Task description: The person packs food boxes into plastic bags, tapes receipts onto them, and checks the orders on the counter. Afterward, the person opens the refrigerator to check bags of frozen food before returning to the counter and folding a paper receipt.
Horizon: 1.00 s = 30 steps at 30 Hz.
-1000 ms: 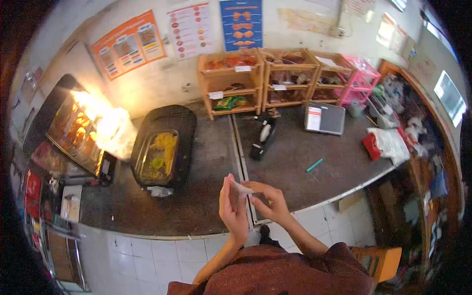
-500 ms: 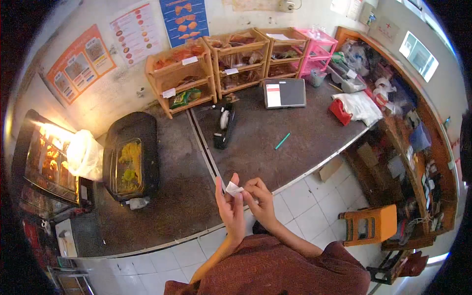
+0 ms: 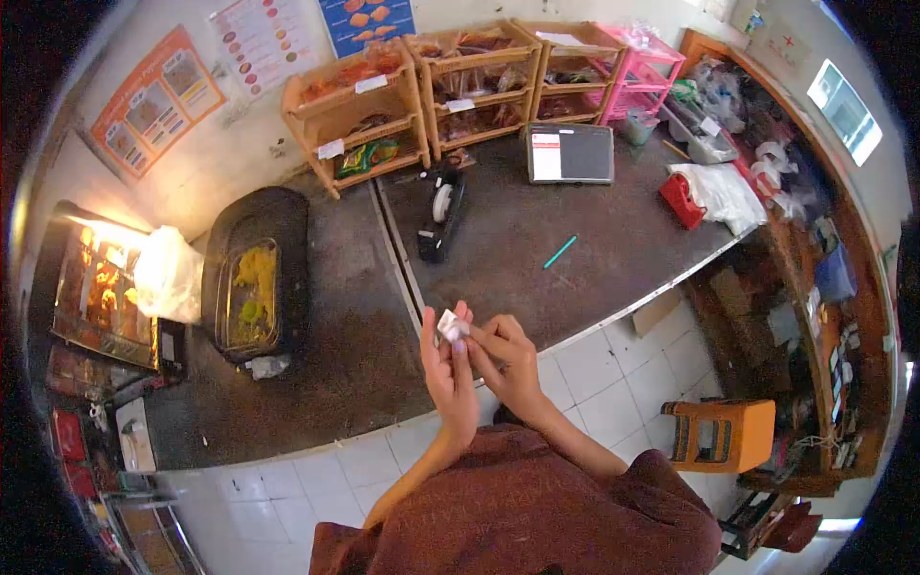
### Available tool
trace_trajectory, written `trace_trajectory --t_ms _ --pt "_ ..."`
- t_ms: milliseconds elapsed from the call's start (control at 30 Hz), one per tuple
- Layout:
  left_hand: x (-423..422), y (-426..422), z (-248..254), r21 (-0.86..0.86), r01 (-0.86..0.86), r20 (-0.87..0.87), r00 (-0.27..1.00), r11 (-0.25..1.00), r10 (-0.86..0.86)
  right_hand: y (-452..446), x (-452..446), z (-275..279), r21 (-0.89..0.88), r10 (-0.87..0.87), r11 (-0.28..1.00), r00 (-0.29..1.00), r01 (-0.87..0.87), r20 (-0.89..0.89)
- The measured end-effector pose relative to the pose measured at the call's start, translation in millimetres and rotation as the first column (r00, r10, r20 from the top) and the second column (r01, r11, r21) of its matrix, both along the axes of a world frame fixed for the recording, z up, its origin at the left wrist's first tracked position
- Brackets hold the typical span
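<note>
A small white folded piece (image 3: 450,326), paper-like, sits between my two hands at the counter's front edge. My left hand (image 3: 450,383) holds it with the thumb pressed on it and the fingers pointing up behind. From the right side, my right hand (image 3: 510,359) pinches at the same white piece with its fingers curled. Both hands are in the air, and the fingers partly cover the piece. Beyond them on the counter lie a black tape dispenser (image 3: 441,216) and a green pen-like stick (image 3: 561,251).
Wooden racks (image 3: 422,105) with packets line the wall beside a pink rack (image 3: 656,72). A tablet (image 3: 570,153) stands before them. On the left are a black-framed tray of yellow food (image 3: 254,297) and a lit display case (image 3: 105,297). An orange stool (image 3: 747,436) stands right.
The view has shifted slightly, so the counter items appear higher. My fingers have moved on the white piece, which now looks more compact and folded. It stays between both hands.
</note>
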<state>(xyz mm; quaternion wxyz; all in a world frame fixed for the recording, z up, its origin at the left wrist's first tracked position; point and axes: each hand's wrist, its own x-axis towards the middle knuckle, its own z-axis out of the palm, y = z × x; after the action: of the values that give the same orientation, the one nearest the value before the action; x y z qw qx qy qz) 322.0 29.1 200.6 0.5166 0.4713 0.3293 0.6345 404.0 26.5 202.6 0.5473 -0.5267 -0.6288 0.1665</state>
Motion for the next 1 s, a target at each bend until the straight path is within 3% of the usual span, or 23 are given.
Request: trace_trajectory --t_ms 300,400,500,600,700,833,900,1000 --pt "4 21 1 -0.055 -0.037 -0.014 0.999 0.998 0.036 13 8 -4 0.016 0.093 0.995 0.978 -0.097 0.187" --pt "1 29 -1 -0.014 -0.022 -0.077 0.997 1.0 0.021 14 8 -4 -0.071 0.14 0.989 0.967 -0.128 0.211" --pt "-5 31 -3 -0.078 -0.011 -0.147 0.989 0.997 -0.001 20 4 -15 -0.104 0.144 0.987 0.97 -0.126 0.196" --pt "-5 32 6 -0.117 0.011 -0.163 0.986 0.993 -0.03 21 -2 -23 -0.119 0.198 0.972 0.979 -0.203 -0.051" --pt "-5 36 1 -0.084 0.054 0.007 0.999 0.995 -0.054 21 -5 -14 -0.087 0.154 0.979 0.945 -0.186 -0.288" --pt "-6 36 -4 -0.072 0.062 0.029 0.998 0.995 -0.06 26 -7 -29 -0.119 0.181 0.94 0.764 -0.319 -0.619" --pt "-9 34 -7 -0.106 0.108 0.036 0.994 0.989 -0.105 27 -4 -29 -0.159 0.13 0.922 0.67 -0.353 -0.731" --pt "-8 31 -18 -0.114 0.054 0.085 0.995 0.992 -0.045 32 -3 -31 -0.196 0.088 0.925 0.684 -0.326 -0.724"
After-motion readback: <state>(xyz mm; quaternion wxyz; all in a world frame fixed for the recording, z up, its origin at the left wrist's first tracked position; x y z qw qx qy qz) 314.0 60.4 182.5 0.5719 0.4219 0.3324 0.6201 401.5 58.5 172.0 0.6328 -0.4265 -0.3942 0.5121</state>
